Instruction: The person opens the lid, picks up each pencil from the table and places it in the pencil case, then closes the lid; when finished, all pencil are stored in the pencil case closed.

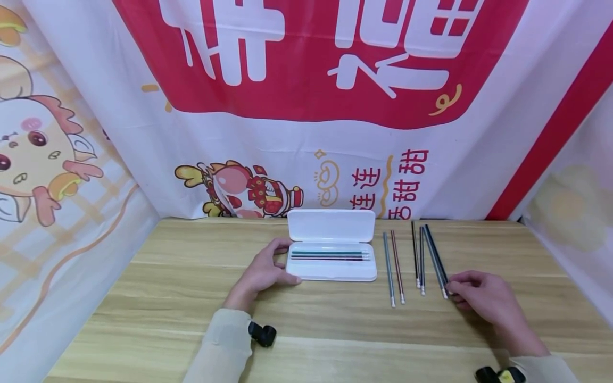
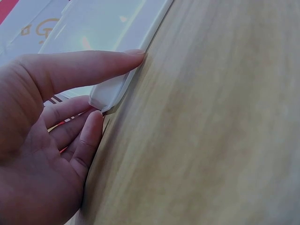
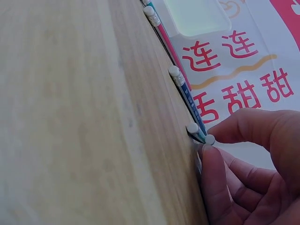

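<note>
My left hand (image 1: 265, 271) grips the left end of a white pencil case (image 1: 330, 276), thumb on its front edge and fingers along its side. The case's lid (image 1: 331, 226) stands raised at the back. Inside lie several pencils (image 1: 328, 255), eraser ends to the right. On the right, my right hand (image 1: 490, 300) pinches the eraser end of a dark pencil (image 1: 438, 255) between thumb and forefinger. Its white eraser (image 3: 209, 139) shows between the fingertips in the right wrist view. Close against it lies a blue-grey pencil (image 1: 435, 264).
Between the case and my right hand lie a grey-blue pencil (image 1: 388, 268), a red pencil (image 1: 397, 266) and two dark pencils (image 1: 415, 255), erasers toward me. Behind the wooden table (image 1: 345, 330) hangs a printed red and white cloth (image 1: 306, 133).
</note>
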A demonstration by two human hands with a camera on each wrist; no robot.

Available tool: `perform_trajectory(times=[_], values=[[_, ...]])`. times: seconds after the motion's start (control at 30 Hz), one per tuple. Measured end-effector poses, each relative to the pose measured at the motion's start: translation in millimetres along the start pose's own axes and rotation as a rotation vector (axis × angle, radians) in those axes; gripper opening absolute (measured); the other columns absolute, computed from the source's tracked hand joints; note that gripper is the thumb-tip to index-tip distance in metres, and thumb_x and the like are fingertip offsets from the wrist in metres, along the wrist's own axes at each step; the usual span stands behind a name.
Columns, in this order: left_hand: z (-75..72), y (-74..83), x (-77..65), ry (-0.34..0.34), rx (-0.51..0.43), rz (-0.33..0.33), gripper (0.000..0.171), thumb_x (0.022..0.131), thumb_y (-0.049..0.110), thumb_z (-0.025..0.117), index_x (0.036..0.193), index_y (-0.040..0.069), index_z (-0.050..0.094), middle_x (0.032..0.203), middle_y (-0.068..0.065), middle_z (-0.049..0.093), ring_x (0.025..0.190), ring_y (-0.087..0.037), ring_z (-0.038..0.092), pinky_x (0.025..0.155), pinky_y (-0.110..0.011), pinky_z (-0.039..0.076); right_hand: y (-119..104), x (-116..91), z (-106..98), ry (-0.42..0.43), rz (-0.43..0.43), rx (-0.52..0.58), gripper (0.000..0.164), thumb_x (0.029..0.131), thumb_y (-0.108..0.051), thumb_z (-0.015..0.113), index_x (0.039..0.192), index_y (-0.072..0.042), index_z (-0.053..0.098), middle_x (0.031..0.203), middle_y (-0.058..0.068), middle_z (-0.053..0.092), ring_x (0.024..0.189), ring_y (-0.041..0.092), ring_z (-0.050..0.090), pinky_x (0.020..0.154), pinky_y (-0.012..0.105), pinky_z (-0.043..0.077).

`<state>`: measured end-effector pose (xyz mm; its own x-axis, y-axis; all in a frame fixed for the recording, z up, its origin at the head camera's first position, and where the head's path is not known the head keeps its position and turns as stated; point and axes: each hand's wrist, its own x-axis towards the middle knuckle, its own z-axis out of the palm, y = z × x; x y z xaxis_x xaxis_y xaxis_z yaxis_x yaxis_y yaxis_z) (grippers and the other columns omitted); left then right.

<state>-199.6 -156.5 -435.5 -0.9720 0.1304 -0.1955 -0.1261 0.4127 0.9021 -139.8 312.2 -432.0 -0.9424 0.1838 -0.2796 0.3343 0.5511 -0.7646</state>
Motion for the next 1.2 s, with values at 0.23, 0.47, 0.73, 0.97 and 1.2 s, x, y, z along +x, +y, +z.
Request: perform_trajectory(times=[0.23, 0.47, 0.73, 0.97, 1.2], values=[[0.5, -0.4, -0.3, 0.002, 0.001, -0.007, 0.088, 0.074, 0.006, 0.098, 0.15, 0.02, 0.056, 0.157, -0.013, 0.056, 0.119, -0.029, 0.069, 0.11, -0.05, 0.056, 5.9, 1.1, -1.5, 0.0, -0.014, 0.048, 0.044, 0.105, -0.018, 0.066, 0.136, 0.012, 0.062, 0.102, 0.009, 0.078, 0.08, 0.011, 0.073, 0.07, 0.028, 0.064], [0.1, -0.1, -0.7, 0.001, 0.003, -0.009, 0.088, 0.074, 0.006, 0.098, 0.151, 0.02, 0.056, 0.157, -0.013, 0.056, 0.119, -0.029, 0.069, 0.11, -0.051, 0.056, 7.5, 0.3, -8.1, -0.02, 0.003, 0.113, 0.048, 0.109, -0.019, 0.059, 0.144, 0.013, 0.054, 0.097, 0.001, 0.078, 0.08, 0.01, 0.073, 0.07, 0.028, 0.063], [-0.5, -0.9, 0.4, -0.001, 0.0, -0.005, 0.088, 0.074, 0.006, 0.098, 0.15, 0.021, 0.056, 0.157, -0.013, 0.055, 0.119, -0.029, 0.07, 0.109, -0.05, 0.057, 2.8, -0.7, -19.3, -0.019, 0.07, 0.154, 0.056, 0.112, -0.033, 0.055, 0.154, 0.003, 0.048, 0.117, 0.004, 0.073, 0.09, 0.007, 0.071, 0.077, 0.028, 0.062], [-0.5, -1.9, 1.0, -0.009, -0.008, 0.002, 0.089, 0.074, 0.006, 0.098, 0.151, 0.02, 0.056, 0.158, -0.013, 0.055, 0.12, -0.03, 0.07, 0.109, -0.05, 0.057, -1.1, -3.9, -23.6, -0.032, 0.034, 0.18, 0.053, 0.112, -0.03, 0.058, 0.153, 0.001, 0.049, 0.116, -0.004, 0.071, 0.093, 0.005, 0.068, 0.078, 0.03, 0.063], [-0.8, -2.1, 1.8, -0.013, -0.013, 0.003, 0.089, 0.075, 0.005, 0.097, 0.152, 0.02, 0.055, 0.158, -0.013, 0.054, 0.121, -0.03, 0.07, 0.109, -0.049, 0.057, -4.0, -6.9, -18.5, -0.03, -0.011, 0.218, 0.05, 0.11, -0.032, 0.064, 0.147, 0.001, 0.059, 0.102, -0.017, 0.072, 0.09, 0.002, 0.068, 0.077, 0.027, 0.063]])
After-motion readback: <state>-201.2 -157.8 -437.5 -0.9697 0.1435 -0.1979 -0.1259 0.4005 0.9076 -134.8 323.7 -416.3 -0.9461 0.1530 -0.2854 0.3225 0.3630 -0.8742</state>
